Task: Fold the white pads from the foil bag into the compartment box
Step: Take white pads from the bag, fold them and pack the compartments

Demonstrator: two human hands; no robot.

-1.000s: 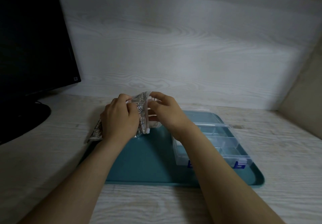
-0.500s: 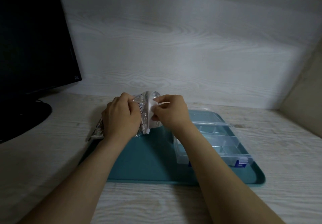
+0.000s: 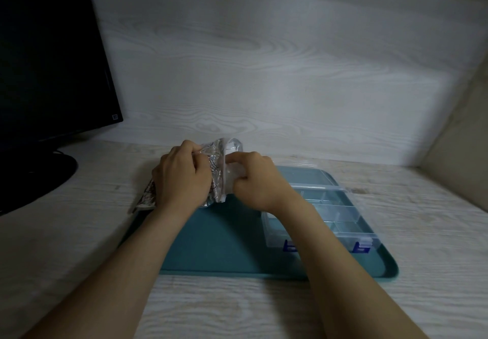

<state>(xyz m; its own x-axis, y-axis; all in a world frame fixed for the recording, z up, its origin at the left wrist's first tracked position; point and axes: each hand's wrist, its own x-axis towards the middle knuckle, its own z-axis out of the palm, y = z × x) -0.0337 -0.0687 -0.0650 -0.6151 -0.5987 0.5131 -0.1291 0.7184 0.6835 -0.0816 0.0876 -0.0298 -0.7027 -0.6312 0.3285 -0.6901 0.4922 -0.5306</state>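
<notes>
Foil bag (image 3: 217,167) is lifted off the surface, upright between both hands at the far left corner of the tray. Its crinkled silver mouth faces 3 o'clock toward the right hand. A white pad (image 3: 230,179) shows at that mouth as a pale, blurry patch, so its edges are hard to tell.

Left hand (image 3: 182,177) is at 9 o'clock of the bag mouth, fingers curled tight over the foil with the knuckles on top. The printed tail of the bag pokes out from under this hand at 8 o'clock, down near the desk.

Right hand (image 3: 257,183) is at 3 o'clock of the bag and touching it. Its fingers are bent in and pinch the pad at the opening, with the index finger on the upper edge. The pad sits at 9 o'clock of this hand, right against the fingertips. Whether it is fully out of the bag cannot be told.

Compartment box (image 3: 340,214) is clear plastic, at 4 o'clock of the right hand and partly hidden by that forearm. Its lid (image 3: 311,180) is swung open toward 12 o'clock. The dividers are visible and two blue latches (image 3: 289,247) are on the near wall. It rests on the right half of a teal tray (image 3: 224,243).

The tray lies on a pale wood-grain desk (image 3: 79,233). A dark monitor (image 3: 47,61) stands at 10 o'clock, its round base (image 3: 34,177) on the desk. A pale wood-grain wall panel (image 3: 264,61) runs across 12 o'clock.
</notes>
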